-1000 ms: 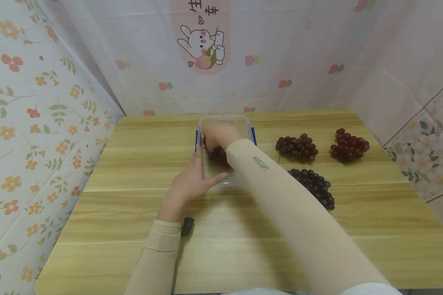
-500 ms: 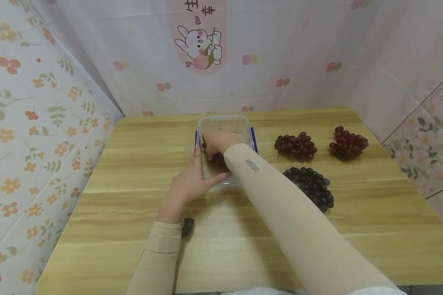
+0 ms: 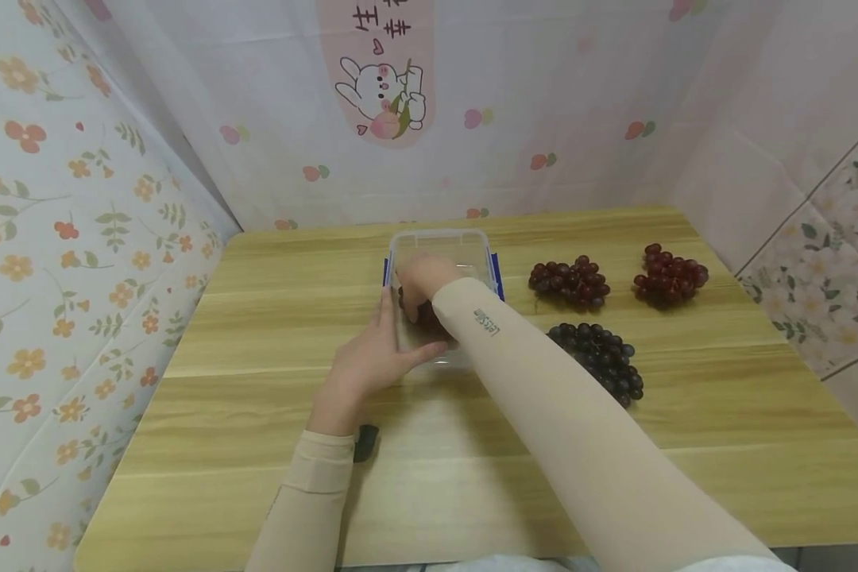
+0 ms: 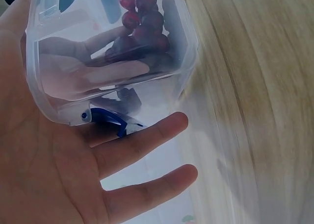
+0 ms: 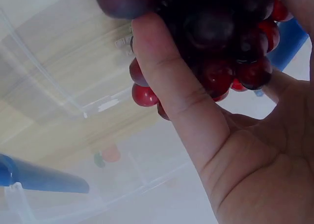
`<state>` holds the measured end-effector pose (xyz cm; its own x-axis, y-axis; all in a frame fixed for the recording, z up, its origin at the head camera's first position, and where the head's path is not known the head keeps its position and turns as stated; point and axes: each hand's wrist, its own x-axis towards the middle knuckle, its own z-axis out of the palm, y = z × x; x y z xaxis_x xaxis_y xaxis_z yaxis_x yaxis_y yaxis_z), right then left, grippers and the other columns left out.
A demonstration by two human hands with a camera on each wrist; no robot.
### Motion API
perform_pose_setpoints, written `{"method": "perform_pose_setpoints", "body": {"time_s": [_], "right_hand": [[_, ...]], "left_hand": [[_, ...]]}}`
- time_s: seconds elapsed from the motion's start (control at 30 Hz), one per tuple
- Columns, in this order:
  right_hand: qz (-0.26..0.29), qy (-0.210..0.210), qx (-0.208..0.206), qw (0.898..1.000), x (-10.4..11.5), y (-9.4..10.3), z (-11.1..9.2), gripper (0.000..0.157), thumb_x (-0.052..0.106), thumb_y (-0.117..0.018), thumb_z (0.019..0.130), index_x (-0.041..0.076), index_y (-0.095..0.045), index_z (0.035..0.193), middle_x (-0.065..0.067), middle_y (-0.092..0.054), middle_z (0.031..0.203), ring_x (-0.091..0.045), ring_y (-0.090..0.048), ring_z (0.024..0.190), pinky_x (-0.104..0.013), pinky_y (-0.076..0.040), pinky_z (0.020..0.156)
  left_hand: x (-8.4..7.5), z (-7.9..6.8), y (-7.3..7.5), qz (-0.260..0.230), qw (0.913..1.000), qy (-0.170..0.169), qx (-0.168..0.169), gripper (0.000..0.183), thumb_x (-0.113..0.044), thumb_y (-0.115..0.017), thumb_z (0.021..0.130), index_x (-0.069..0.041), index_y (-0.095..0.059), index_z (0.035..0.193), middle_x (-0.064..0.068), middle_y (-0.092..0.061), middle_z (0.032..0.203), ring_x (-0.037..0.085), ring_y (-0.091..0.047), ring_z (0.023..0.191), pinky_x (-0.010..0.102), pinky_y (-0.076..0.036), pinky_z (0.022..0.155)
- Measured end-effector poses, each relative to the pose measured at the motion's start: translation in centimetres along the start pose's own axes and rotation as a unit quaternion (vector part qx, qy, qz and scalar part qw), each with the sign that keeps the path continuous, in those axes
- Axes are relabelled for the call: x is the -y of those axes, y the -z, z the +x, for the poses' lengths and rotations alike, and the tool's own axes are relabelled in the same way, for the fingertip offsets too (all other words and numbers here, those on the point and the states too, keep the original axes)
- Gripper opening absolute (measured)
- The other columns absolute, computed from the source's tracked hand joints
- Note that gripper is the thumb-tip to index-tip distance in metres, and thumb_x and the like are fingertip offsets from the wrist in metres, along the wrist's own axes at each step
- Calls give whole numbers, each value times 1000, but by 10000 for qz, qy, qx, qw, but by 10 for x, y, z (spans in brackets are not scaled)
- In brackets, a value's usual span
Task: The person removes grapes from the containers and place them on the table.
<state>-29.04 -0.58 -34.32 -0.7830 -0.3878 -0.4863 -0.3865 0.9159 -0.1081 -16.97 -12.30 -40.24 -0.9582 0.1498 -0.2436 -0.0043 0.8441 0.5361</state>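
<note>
A clear plastic box (image 3: pixel 439 233) with blue side latches stands at the middle back of the table. My left hand (image 3: pixel 372 357) rests against its near left corner, fingers straight along the left wall and thumb across the front. The left wrist view shows those fingers (image 4: pixel 147 192) spread beside a blue latch (image 4: pixel 108 120). Inside the box, my right hand (image 3: pixel 425 282) holds a bunch of red grapes (image 5: pixel 211 77), thumb pressed to it in the right wrist view. From the head view the hand and sleeve mostly hide this bunch.
To the right lie a dark red grape bunch (image 3: pixel 570 283), a brighter red bunch (image 3: pixel 668 276) and a black bunch (image 3: pixel 600 357), partly behind the right sleeve. A small black object (image 3: pixel 365 442) shows by the left wrist. A printed curtain (image 3: pixel 508 143) hangs behind the table.
The right hand stays inside the box with the grapes, shifting only slightly. The left hand keeps its place at the corner. The head view has moved a little.
</note>
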Motion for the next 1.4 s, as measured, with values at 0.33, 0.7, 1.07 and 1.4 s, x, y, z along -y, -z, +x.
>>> {"method": "perform_pose_setpoints", "body": {"time_s": [0.33,0.7,1.07,1.4], "right_hand": [[404,19,-524,9978,-7,-6,9,59,22,-80,90,9,-61,145,-9,-66,143,-25,-61,118,-41,-55,107],[791,-131,-668,9945,-5,-5,7,56,19,-74,96,4,-57,147,-13,-61,148,-27,-60,124,-42,-53,112],[977,-55,-1040,9898,-10,3,3,44,16,-74,91,3,-62,131,-12,-69,125,-25,-60,107,-40,-56,102],[1117,-154,-926,9893,-14,6,-1,28,13,-75,88,6,-65,113,-8,-67,105,-23,-58,91,-35,-53,82]], "left_hand": [[1,1,0,90,9999,-115,-89,140,-98,-52,80,-14,15,171,11,-10,180,35,-47,154,57,-55,106],[2,0,-3,189,9997,-65,-106,137,-99,-46,82,-15,19,169,14,-8,179,35,-56,147,45,-59,82],[1,3,-4,276,9996,-26,-99,138,-100,-45,81,-15,19,169,15,-11,179,36,-56,147,52,-60,91],[2,3,2,345,9994,71,-21,135,-96,-48,84,-16,21,169,13,-5,180,36,-63,139,44,-59,80]]}}
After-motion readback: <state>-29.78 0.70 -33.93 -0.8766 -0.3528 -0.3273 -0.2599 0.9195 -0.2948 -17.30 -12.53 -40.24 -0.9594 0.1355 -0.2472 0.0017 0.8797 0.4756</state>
